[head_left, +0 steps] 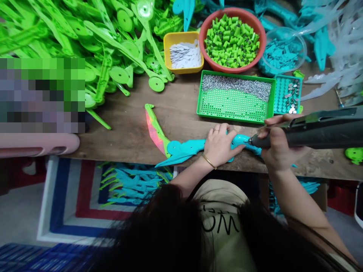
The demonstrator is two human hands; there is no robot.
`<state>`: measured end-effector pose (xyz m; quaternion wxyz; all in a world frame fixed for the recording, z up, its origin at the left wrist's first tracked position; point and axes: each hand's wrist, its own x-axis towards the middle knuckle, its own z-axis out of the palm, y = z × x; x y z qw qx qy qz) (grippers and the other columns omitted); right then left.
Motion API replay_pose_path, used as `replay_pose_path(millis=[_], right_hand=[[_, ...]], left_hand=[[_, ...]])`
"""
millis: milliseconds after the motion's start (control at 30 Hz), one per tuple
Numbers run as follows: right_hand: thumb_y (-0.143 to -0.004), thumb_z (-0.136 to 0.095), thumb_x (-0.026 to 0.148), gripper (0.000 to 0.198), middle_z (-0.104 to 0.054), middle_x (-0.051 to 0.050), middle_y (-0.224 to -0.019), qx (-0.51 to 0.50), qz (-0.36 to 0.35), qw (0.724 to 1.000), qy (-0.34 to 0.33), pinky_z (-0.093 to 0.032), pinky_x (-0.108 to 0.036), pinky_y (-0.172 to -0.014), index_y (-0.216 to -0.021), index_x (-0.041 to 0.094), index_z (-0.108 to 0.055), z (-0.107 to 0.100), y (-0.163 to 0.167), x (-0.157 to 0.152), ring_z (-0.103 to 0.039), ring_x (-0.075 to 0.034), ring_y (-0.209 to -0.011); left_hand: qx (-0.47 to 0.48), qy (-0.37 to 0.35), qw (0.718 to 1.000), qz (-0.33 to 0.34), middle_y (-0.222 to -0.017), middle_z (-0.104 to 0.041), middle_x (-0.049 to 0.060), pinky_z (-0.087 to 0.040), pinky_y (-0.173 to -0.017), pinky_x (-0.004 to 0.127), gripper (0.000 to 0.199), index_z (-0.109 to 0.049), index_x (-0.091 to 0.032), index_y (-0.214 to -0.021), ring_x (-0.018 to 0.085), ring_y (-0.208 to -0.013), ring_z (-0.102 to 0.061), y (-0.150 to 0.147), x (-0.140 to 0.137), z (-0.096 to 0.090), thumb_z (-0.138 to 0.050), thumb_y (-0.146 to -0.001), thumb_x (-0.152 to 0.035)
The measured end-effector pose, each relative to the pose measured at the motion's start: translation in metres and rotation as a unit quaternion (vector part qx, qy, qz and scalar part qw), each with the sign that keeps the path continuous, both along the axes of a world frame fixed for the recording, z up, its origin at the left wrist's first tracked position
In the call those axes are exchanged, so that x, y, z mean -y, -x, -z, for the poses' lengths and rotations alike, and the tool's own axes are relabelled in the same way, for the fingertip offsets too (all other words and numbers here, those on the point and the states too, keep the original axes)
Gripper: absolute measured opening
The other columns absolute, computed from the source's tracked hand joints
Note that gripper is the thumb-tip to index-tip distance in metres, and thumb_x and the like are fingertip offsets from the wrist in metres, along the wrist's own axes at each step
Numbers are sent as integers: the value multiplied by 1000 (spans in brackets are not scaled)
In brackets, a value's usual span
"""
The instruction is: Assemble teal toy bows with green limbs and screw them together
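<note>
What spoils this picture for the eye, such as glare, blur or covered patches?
Head view: bright glare on a green disc at the top; head view: a small shine on the cyan piece by the driver tip; head view: coarse pixel blocks mask part of the left side; head view: translucent white parts at the right look soft.

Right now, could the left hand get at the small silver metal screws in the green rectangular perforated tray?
Probably yes: the left hand lies on the long turquoise plastic piece near the green tray, and only that tray's rim stands before the uncovered silver screws.
</note>
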<state>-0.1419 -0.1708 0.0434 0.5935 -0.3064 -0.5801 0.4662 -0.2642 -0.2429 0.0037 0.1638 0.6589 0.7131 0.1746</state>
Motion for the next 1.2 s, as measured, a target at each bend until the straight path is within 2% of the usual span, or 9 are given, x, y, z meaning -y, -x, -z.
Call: replay_pose_path(millis=[133,233,367,600,900,1000,1100,1200], right_hand=[[-77,-74,29,25,-70,6,-84,-7,5,1000,-1,-51,-26,-48,-99,30,-63,1,0,-1,-57,-9,-49],[-75,-76,29,25,-70,6,-83,-39,-4,999,-10,-51,-27,-46,-97,29,-64,-6,0,1,-57,-9,-48],[-77,-75,27,25,-70,4,-84,-59,-17,998,-14,-51,-28,-47,-99,27,-64,-18,-3,4,-58,-10,-49],[-78,-74,27,26,-70,5,-87,-53,-20,998,-25,-52,-27,-49,-102,29,-64,-18,-7,6,-59,-9,-52],[-79,-74,26,28,-70,6,-90,-44,-20,998,-35,-53,-25,-51,-104,30,-62,-14,-10,6,-59,-7,-54],[-80,-73,25,28,-70,6,-91,-39,-16,998,-38,-53,-25,-53,-105,30,-61,-9,-11,5,-60,-7,-55],[-81,-73,27,27,-69,6,-91,-30,-10,999,-23,-52,-25,-53,-105,29,-60,-4,-10,4,-60,-7,-55],[-82,-72,29,27,-67,5,-92,-24,-3,1000,-15,-51,-25,-51,-105,30,-59,2,-9,4,-59,-8,-54]], left_hand=[[-3,-76,996,48,-119,-55,8,-38,-96,42,38,-63,-29,-122,26,-112,-48,-1,1,0,-54,-91,-50],[18,-126,988,91,-116,-59,8,-36,-101,41,23,-68,-25,-110,23,-112,-48,-4,-3,-1,-53,-94,-34],[51,-143,984,92,-103,-63,6,-37,-99,39,17,-69,-21,-87,21,-103,-51,-9,-11,-2,-54,-93,-27],[62,-170,980,82,-96,-65,3,-35,-106,39,12,-67,-21,-84,19,-100,-53,-13,-12,0,-56,-89,-22],[76,-133,985,76,-98,-65,3,-34,-107,39,12,-66,-22,-85,19,-101,-53,-15,-11,-1,-56,-90,-23],[62,-111,989,71,-106,-64,4,-34,-106,39,12,-67,-22,-94,21,-106,-53,-14,-10,-5,-58,-90,-30],[15,-51,997,47,-118,-60,10,-36,-102,42,42,-62,-17,-112,27,-113,-50,-10,-7,-8,-68,-82,-46],[-17,9,1000,18,-119,-58,12,-38,-98,43,53,-62,-14,-110,30,-113,-49,-7,-6,-6,-70,-77,-56]])
